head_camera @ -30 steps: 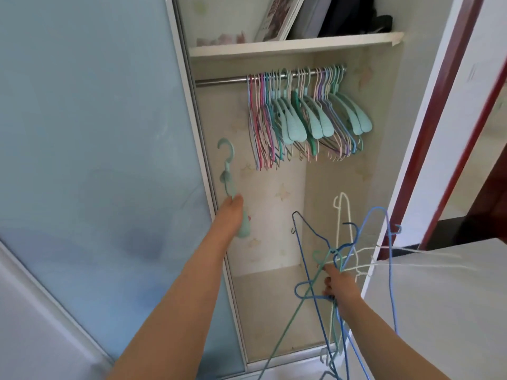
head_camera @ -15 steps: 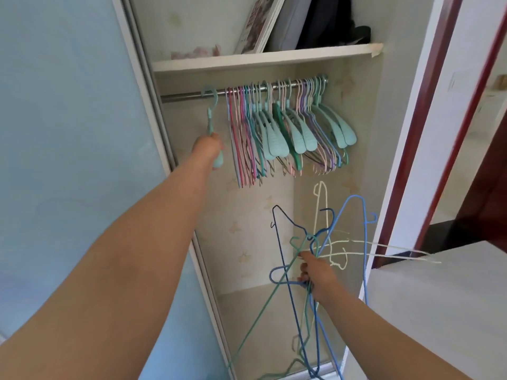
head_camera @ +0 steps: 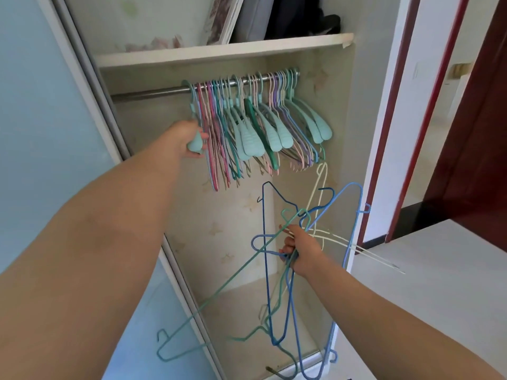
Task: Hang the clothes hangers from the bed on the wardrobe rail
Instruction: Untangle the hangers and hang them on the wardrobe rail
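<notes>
A metal wardrobe rail [head_camera: 153, 92] runs under the shelf, crowded on its right half with several hung hangers [head_camera: 260, 127] in teal, pink, purple and blue. My left hand [head_camera: 186, 138] grips the shoulder of a mint plastic hanger [head_camera: 195, 141] whose hook sits over the rail at the left end of the row. Lower down, my right hand [head_camera: 299, 250] grips a tangled bundle of thin wire hangers [head_camera: 274, 270], blue, green and white, by their necks; their ends stick out in all directions.
A sliding pale blue wardrobe door [head_camera: 41, 133] covers the left side. The shelf [head_camera: 219, 50] above the rail carries a picture frame and dark folded things. To the right are a white surface [head_camera: 439, 283] and a dark red door frame [head_camera: 397, 133].
My left hand lifted the mint hanger from waist height up to the rail, hooked it on, then slid it right against the hung row. The right hand kept its bundle nearly still.
</notes>
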